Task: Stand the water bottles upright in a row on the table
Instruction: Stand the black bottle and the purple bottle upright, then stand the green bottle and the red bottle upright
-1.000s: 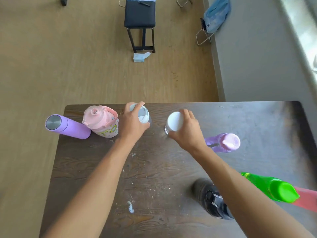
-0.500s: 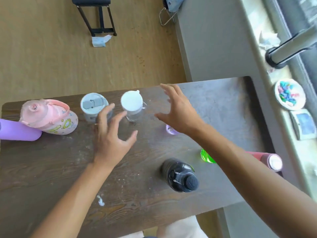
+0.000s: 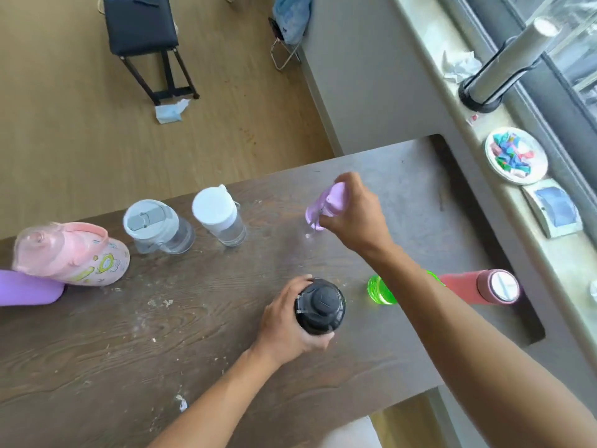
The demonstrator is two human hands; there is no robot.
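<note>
On the dark wooden table (image 3: 135,344) a row stands along the far edge: a purple bottle (image 3: 26,287), a pink jug (image 3: 71,253), a clear grey-lidded bottle (image 3: 155,226) and a clear white-lidded bottle (image 3: 219,215). My right hand (image 3: 355,215) is closed on the cap of a lilac bottle (image 3: 324,205), further right in that line. My left hand (image 3: 290,321) grips a black bottle (image 3: 321,305) nearer to me. A green bottle (image 3: 381,291) and a red bottle (image 3: 478,286) are to the right, partly hidden by my right forearm.
The table's right end meets a stone window ledge (image 3: 478,176) carrying a plate of coloured bits (image 3: 515,155), a small tile (image 3: 554,210) and a grey cylinder (image 3: 507,66). Beyond the table, a black stool (image 3: 142,33) stands on the wood floor.
Both hands let go of the two clear bottles, now standing in the row. My right hand moved right and closed on the lilac bottle; my left hand came back and took the black bottle.
</note>
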